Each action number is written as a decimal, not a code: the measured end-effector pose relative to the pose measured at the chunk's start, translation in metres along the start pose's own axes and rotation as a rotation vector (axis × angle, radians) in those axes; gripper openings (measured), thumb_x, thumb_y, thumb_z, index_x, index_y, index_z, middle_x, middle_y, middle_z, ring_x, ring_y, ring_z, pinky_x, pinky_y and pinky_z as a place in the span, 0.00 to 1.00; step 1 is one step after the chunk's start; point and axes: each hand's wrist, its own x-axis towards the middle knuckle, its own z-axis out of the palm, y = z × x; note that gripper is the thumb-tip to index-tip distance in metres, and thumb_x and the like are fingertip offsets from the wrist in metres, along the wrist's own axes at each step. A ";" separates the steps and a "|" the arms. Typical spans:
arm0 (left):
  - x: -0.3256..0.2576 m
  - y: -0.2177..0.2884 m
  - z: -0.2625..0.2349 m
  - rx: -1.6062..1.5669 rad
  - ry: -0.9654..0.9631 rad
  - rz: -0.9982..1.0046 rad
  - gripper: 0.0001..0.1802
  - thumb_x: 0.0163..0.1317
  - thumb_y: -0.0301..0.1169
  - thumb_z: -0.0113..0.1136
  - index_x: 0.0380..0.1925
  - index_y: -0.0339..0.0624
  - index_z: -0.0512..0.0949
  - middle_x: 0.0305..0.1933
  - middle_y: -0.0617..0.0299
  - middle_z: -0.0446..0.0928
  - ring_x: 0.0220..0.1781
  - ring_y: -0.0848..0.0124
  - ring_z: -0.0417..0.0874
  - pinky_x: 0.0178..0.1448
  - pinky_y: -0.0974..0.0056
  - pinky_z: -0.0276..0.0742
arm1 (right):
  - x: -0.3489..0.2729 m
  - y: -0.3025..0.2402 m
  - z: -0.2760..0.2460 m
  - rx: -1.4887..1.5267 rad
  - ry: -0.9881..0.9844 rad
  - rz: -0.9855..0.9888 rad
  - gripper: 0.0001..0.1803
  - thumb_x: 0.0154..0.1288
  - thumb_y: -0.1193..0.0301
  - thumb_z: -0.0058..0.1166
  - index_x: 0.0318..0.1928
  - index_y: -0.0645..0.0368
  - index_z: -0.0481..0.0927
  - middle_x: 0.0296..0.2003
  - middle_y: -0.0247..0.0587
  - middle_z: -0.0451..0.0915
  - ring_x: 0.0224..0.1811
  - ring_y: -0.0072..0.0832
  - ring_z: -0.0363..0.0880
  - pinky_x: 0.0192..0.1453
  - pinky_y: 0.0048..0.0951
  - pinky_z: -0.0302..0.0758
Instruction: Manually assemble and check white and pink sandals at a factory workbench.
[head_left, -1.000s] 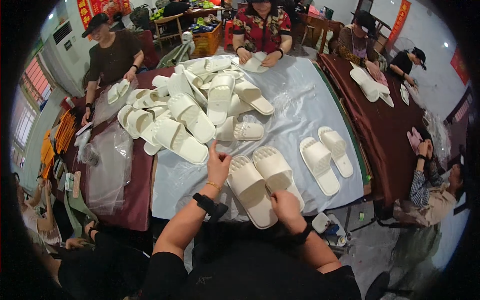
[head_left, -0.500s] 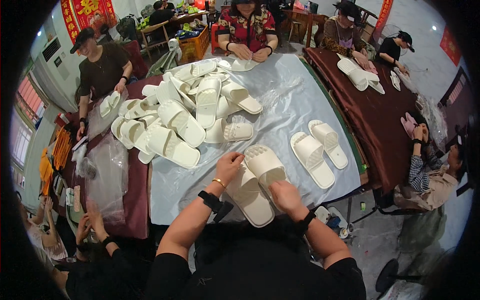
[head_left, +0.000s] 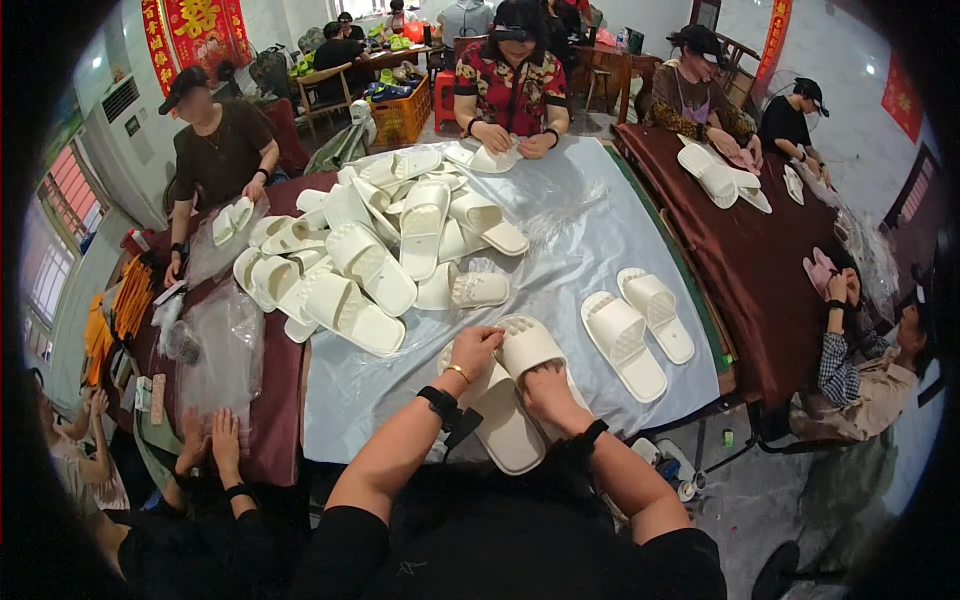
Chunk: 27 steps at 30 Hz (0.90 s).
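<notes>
The left hand (head_left: pixel 472 350) has its grip closed over the top end of a pair of white slippers (head_left: pixel 515 400), fingers curled on the nearer edge of the upper one. The right hand (head_left: pixel 547 385) presses down on the same pair from the other side, its grip narrow and wrapped on the slipper's strap; how far the fingers close underneath cannot be told. The two slippers lie one overlapping the other on the pale plastic sheet (head_left: pixel 570 240) that covers the table, right at the near edge, just in front of the person's body.

To the right of the right hand's grip, a second pair of white slippers (head_left: pixel 638 327) lies side by side, apart from the held pair. Beyond and to the left of the left hand's grip sits a heap of white slippers (head_left: pixel 370 250), with a single slipper (head_left: pixel 465 290) lying nearest the hands. Other people work around the table.
</notes>
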 end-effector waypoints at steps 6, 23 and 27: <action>0.002 0.004 -0.005 0.075 -0.065 -0.059 0.14 0.58 0.34 0.60 0.36 0.32 0.82 0.24 0.62 0.81 0.27 0.77 0.77 0.33 0.69 0.73 | 0.004 0.000 0.000 0.103 -0.095 -0.045 0.10 0.48 0.70 0.48 0.27 0.62 0.81 0.32 0.56 0.80 0.44 0.51 0.76 0.56 0.49 0.63; -0.002 0.000 -0.007 0.098 -0.242 0.020 0.15 0.57 0.37 0.61 0.38 0.38 0.83 0.28 0.56 0.83 0.26 0.74 0.79 0.34 0.68 0.74 | 0.006 0.024 0.039 0.123 -0.173 -0.095 0.26 0.56 0.57 0.53 0.54 0.53 0.72 0.51 0.51 0.74 0.50 0.47 0.74 0.57 0.53 0.65; -0.005 0.006 -0.008 0.174 -0.213 0.021 0.15 0.57 0.37 0.61 0.36 0.37 0.83 0.29 0.54 0.83 0.27 0.72 0.80 0.35 0.67 0.75 | 0.007 0.030 0.051 0.100 -0.320 -0.084 0.32 0.58 0.50 0.56 0.60 0.51 0.68 0.56 0.51 0.71 0.50 0.46 0.74 0.54 0.55 0.68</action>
